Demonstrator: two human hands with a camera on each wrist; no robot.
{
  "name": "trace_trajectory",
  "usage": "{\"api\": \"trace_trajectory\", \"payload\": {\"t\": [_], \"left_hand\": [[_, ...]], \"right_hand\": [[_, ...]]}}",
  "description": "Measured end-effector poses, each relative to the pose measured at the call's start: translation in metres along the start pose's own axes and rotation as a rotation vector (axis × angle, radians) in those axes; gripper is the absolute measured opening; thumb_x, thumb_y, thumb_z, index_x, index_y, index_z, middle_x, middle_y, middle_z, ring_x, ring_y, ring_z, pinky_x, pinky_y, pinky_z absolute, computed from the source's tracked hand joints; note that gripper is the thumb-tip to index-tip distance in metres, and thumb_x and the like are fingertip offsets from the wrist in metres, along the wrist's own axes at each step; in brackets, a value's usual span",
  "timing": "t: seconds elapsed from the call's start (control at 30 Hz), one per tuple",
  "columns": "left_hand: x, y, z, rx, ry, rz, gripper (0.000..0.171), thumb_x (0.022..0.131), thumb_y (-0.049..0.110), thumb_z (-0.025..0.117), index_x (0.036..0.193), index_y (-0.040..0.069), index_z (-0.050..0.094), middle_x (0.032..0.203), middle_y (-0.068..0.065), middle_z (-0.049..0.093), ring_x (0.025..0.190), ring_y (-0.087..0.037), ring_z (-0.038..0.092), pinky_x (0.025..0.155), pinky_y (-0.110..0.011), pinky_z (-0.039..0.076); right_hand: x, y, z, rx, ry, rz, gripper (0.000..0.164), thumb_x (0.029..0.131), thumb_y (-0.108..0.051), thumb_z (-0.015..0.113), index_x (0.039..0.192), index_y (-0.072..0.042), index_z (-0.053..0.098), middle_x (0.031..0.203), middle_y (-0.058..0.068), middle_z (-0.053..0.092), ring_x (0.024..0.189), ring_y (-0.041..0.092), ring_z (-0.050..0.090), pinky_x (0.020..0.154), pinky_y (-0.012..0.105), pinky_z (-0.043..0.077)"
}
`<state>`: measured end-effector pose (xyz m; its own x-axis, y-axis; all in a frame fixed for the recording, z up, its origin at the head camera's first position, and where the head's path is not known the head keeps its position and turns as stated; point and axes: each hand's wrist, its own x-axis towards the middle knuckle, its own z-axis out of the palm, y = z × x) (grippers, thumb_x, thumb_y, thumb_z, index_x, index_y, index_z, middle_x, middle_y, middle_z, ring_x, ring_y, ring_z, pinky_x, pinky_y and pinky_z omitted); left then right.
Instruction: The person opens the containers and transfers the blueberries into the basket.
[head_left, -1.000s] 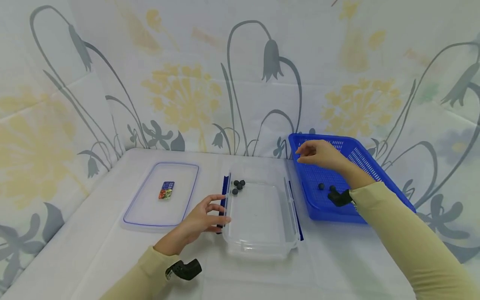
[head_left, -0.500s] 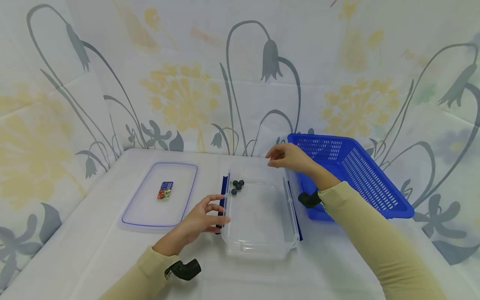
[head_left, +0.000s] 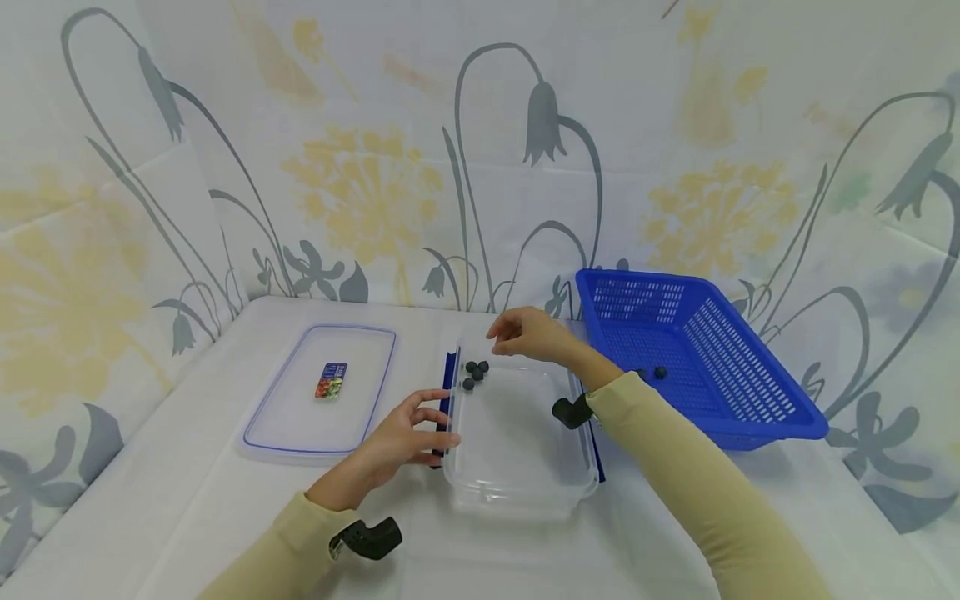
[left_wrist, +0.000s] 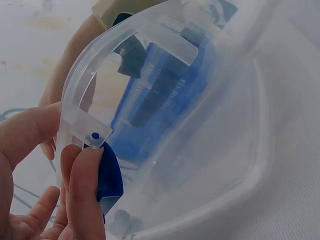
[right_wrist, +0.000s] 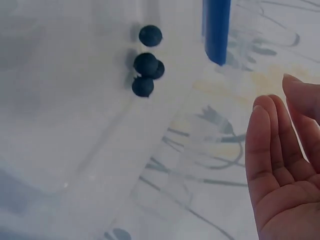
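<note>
A clear plastic food container [head_left: 517, 450] with blue side latches stands in the middle of the table. Several blueberries [head_left: 477, 374] sit together in its far left corner; they show closely in the right wrist view. My left hand [head_left: 397, 437] holds the container's left side, thumb at the rim and fingers by a blue latch [left_wrist: 109, 175]. Over the container's far end hovers my right hand [head_left: 532, 335], fingertips and thumb brought near each other just above the blueberries. I cannot tell whether something small is hidden between those fingertips.
To the right is a blue perforated basket [head_left: 750, 417] with a blueberry [head_left: 660, 372] visible and another partly behind the right sleeve. A clear lid [head_left: 300, 425] with a blue seal and a label [head_left: 331, 381] lies at the left. Flowered cloth rises behind the table.
My right hand has moved left from over the blue basket to above the container's far end. The left hand has stayed at the container's side.
</note>
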<state>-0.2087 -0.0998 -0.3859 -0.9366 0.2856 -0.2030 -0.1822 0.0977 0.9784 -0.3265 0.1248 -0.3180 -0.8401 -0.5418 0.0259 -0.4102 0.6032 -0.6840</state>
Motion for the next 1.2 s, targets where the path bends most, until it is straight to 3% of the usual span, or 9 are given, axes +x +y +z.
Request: {"api": "trace_trajectory", "payload": {"t": [0.2, 0.53, 0.77, 0.97, 1.2], "left_hand": [[0.0, 0.0, -0.001, 0.0, -0.001, 0.002, 0.062, 0.083, 0.009, 0.07, 0.136, 0.011, 0.039, 0.108, -0.013, 0.052, 0.079, -0.019, 0.06, 0.073, -0.038, 0.055], [0.0, 0.0, -0.001, -0.015, -0.019, 0.029, 0.063, 0.082, 0.01, 0.071, 0.136, 0.009, 0.038, 0.108, -0.013, 0.051, 0.078, -0.019, 0.061, 0.072, -0.038, 0.055], [-0.003, 0.001, -0.002, -0.015, -0.019, 0.034, 0.064, 0.081, 0.009, 0.072, 0.136, 0.008, 0.038, 0.107, -0.013, 0.051, 0.078, -0.019, 0.06, 0.072, -0.038, 0.055], [-0.003, 0.001, -0.002, -0.01, -0.012, 0.028, 0.063, 0.082, 0.008, 0.07, 0.136, 0.008, 0.038, 0.108, -0.013, 0.051, 0.078, -0.018, 0.06, 0.072, -0.038, 0.055], [0.0, -0.001, 0.0, -0.011, -0.007, 0.022, 0.063, 0.081, 0.009, 0.071, 0.135, 0.009, 0.039, 0.108, -0.013, 0.052, 0.078, -0.019, 0.061, 0.072, -0.038, 0.055]], "right_hand": [[0.015, 0.003, 0.025, -0.019, -0.041, 0.009, 0.018, 0.083, -0.005, 0.067, 0.101, 0.0, 0.065, 0.081, 0.004, 0.062, 0.073, 0.017, 0.056, 0.068, 0.027, 0.051], [0.03, 0.011, 0.052, -0.194, -0.156, 0.021, 0.02, 0.078, -0.001, 0.072, 0.097, -0.002, 0.067, 0.075, 0.002, 0.058, 0.068, 0.014, 0.051, 0.061, 0.022, 0.045], [0.03, 0.016, 0.063, -0.276, -0.193, 0.067, 0.024, 0.078, 0.003, 0.068, 0.101, -0.004, 0.067, 0.077, 0.002, 0.056, 0.071, 0.015, 0.05, 0.063, 0.024, 0.046], [0.031, 0.016, 0.066, -0.313, -0.223, 0.071, 0.018, 0.076, 0.003, 0.069, 0.09, -0.008, 0.066, 0.075, 0.001, 0.056, 0.069, 0.015, 0.05, 0.06, 0.024, 0.045], [0.03, 0.017, 0.053, -0.242, -0.199, 0.059, 0.014, 0.077, -0.003, 0.073, 0.089, -0.006, 0.066, 0.078, 0.001, 0.059, 0.07, 0.014, 0.053, 0.062, 0.024, 0.047]]}}
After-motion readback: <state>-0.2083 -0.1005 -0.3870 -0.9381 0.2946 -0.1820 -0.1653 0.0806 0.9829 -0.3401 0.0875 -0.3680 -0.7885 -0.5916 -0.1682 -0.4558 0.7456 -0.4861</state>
